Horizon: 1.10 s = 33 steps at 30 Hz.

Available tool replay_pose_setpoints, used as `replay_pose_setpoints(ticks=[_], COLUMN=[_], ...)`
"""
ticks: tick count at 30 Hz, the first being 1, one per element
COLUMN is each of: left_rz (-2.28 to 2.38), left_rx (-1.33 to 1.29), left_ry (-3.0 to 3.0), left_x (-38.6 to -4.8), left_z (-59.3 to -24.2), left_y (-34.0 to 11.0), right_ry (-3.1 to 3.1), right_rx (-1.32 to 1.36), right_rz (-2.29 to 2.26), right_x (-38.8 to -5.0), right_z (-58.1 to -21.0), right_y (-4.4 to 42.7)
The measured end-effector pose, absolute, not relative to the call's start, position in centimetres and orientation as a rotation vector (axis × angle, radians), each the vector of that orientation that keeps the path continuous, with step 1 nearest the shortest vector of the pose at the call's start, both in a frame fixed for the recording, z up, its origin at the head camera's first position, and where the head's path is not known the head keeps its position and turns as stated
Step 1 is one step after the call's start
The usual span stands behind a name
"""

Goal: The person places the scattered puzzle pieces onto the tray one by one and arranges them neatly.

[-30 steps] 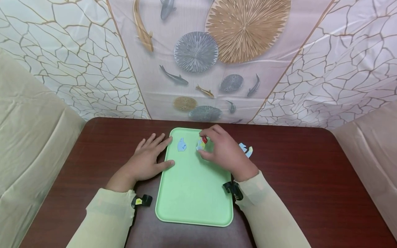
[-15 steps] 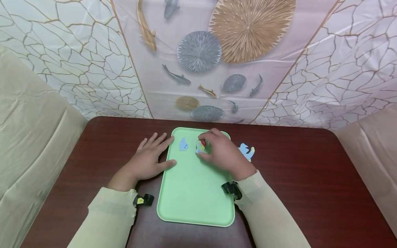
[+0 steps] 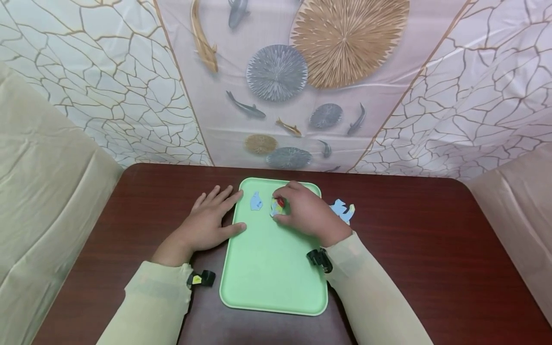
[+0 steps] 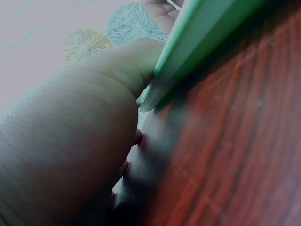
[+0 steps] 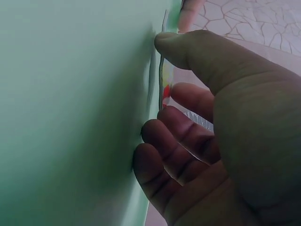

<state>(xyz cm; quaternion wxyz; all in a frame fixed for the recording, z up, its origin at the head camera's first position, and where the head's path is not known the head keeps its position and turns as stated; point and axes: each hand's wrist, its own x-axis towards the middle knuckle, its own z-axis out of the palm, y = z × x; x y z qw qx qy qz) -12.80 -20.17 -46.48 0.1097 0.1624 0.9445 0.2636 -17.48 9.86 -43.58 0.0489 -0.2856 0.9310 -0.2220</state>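
A light-green tray lies on the table. Across its left rim, my left hand rests with fingers spread and thumb on the edge; the left wrist view shows the thumb against the rim. My right hand pinches a thin puzzle piece in blue, yellow and red over the tray's upper part. Seen edge-on in the right wrist view, the piece stands just off the tray surface between thumb and fingers. To its left, a small pale-blue puzzle piece lies flat on the tray.
Right of the tray, more blue and yellow pieces lie on the dark red-brown table, partly behind the right hand. A patterned cloth hangs at the table's back edge. Beige cloth flanks both sides.
My right hand has shifted slightly down and to the left with the pinched puzzle piece, nearer the pale-blue one. The left hand keeps its place on the tray rim.
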Motion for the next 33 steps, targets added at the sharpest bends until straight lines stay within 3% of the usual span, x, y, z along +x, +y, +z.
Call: replay_pose_setpoints(ticks=[33], left_rz=[0.776], left_rx=[0.48], left_ry=[2.777], left_x=[-12.8], left_z=[-46.5], left_y=[-20.2], right_ry=[2.751], right_rx=[-0.838], right_rz=[-0.576], right_x=[-18.9], right_z=[-43.2], right_y=[8.9])
